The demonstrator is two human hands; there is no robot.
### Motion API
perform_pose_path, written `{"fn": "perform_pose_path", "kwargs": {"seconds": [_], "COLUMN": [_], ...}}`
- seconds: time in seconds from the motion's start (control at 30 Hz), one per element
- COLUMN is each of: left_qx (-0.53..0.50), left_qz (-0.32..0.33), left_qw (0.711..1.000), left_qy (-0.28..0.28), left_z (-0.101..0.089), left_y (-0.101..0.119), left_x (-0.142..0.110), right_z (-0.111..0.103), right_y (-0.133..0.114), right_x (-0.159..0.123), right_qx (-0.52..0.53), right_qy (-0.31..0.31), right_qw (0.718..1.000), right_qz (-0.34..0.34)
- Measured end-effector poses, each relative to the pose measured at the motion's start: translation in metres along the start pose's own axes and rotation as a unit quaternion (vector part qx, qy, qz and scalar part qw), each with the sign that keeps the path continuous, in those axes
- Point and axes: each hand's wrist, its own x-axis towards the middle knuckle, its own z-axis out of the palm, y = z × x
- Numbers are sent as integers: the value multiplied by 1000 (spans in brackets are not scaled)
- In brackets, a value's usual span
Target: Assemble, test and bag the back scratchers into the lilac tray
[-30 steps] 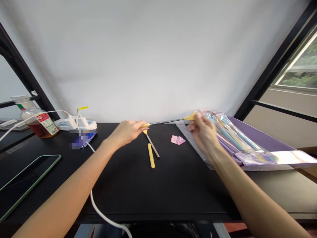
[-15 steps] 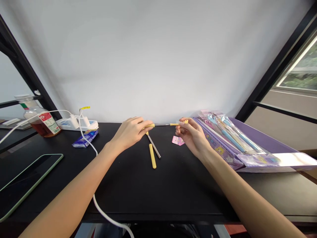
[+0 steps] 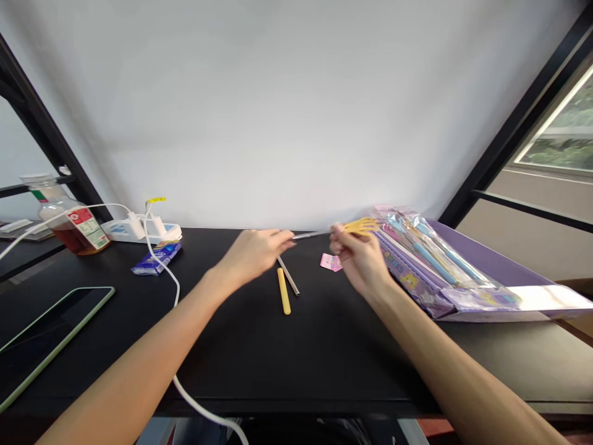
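Note:
A thin metal rod spans the gap between my two hands, above the black table's back edge. My left hand is shut around its near end, and any handle there is hidden by my fingers. My right hand grips the other end, just under a yellow claw-shaped head, likely a back scratcher's. Below the rod, a loose yellow stick lies beside a short metal rod. A small pink card lies close under my right hand.
Right of my right hand lies a purple tray with plastic-wrapped packs. At left stand a white power strip, a bottle of amber liquid and a blue packet. A tablet lies at front left, and a white cable crosses the table.
My hands have moved apart since the half-second-old view, and more rod shows between them. The yellow claw head now stands out above my right hand.

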Motion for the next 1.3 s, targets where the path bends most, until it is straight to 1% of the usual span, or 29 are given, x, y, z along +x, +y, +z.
{"fn": "perform_pose_path", "kwargs": {"seconds": [0.03, 0.07, 0.1, 0.13, 0.17, 0.23, 0.3, 0.37, 0.43, 0.5, 0.53, 0.6, 0.67, 0.7, 0.77, 0.83, 0.87, 0.93, 1.0, 1.1, 1.2, 1.3], "left_qx": [1, 11, 26, 40, 53, 58, 47, 49, 56, 66, 72, 89, 111, 120, 125, 114, 108, 106, 109, 115, 121, 113], "left_qz": [-26, -56, -85, -107, -111, -99, -67, -31, -16, -36, -55, -102, -133, -136, -115, -68, -41, 8, 37, 46, 46, 34], "left_qw": [1000, 998, 995, 991, 990, 992, 996, 998, 998, 997, 995, 989, 982, 981, 985, 991, 993, 993, 992, 990, 989, 990], "left_qy": [-15, -33, -53, -66, -68, -50, -25, -17, -18, -27, -37, -58, -75, -68, -27, 20, 34, 42, 46, 61, 68, 72], "left_z": [-4, -8, -12, -15, -17, -15, -8, 0, 6, 8, 7, 5, 3, 3, 4, 9, 11, 17, 23, 26, 24, 21], "left_y": [-13, -25, -35, -43, -46, -41, -25, -9, -3, -10, -17, -34, -45, -47, -42, -28, -20, -4, 6, 12, 11, 9], "left_x": [-4, -7, -10, -11, -11, -6, 1, 9, 12, 10, 7, 0, -4, -5, -2, 5, 9, 16, 23, 29, 34, 38], "right_z": [-9, -19, -27, -33, -36, -33, -24, -17, -19, -32, -40, -57, -67, -68, -64, -55, -51, -43, -38, -35, -38, -47], "right_y": [-6, -12, -17, -21, -23, -23, -20, -20, -27, -41, -48, -61, -66, -66, -63, -57, -55, -50, -46, -43, -45, -56], "right_x": [8, 15, 21, 25, 27, 26, 20, 15, 14, 18, 20, 26, 29, 29, 29, 27, 26, 24, 21, 18, 19, 20], "right_qx": [29, 55, 72, 81, 86, 84, 78, 75, 74, 79, 90, 106, 100, 98, 97, 92, 87, 71, 54, 36, 28, 29], "right_qy": [61, 125, 164, 184, 193, 178, 151, 136, 141, 172, 202, 255, 274, 272, 254, 233, 225, 209, 188, 166, 165, 199], "right_qw": [997, 988, 980, 975, 973, 977, 983, 986, 984, 975, 965, 945, 940, 941, 945, 950, 952, 957, 963, 967, 967, 953], "right_qz": [-29, -66, -87, -95, -93, -79, -64, -61, -77, -113, -141, -174, -177, -178, -183, -188, -188, -186, -186, -189, -192, -226]}}
